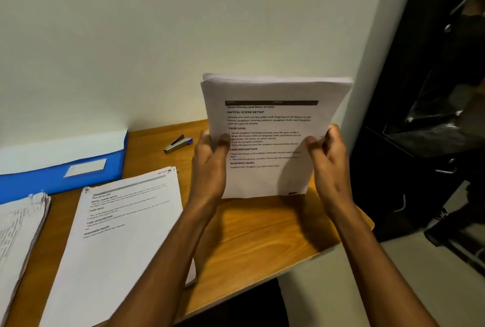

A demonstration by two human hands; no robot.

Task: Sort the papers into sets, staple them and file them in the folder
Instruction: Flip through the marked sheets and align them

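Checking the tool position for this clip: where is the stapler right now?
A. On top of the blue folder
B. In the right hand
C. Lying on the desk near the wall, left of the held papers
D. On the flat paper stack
C: the stapler lies on the desk by the wall, while the left hand and right hand both grip the upright papers.

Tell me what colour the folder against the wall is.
Blue folder, with a pale blank label on its front; the head view shows it.
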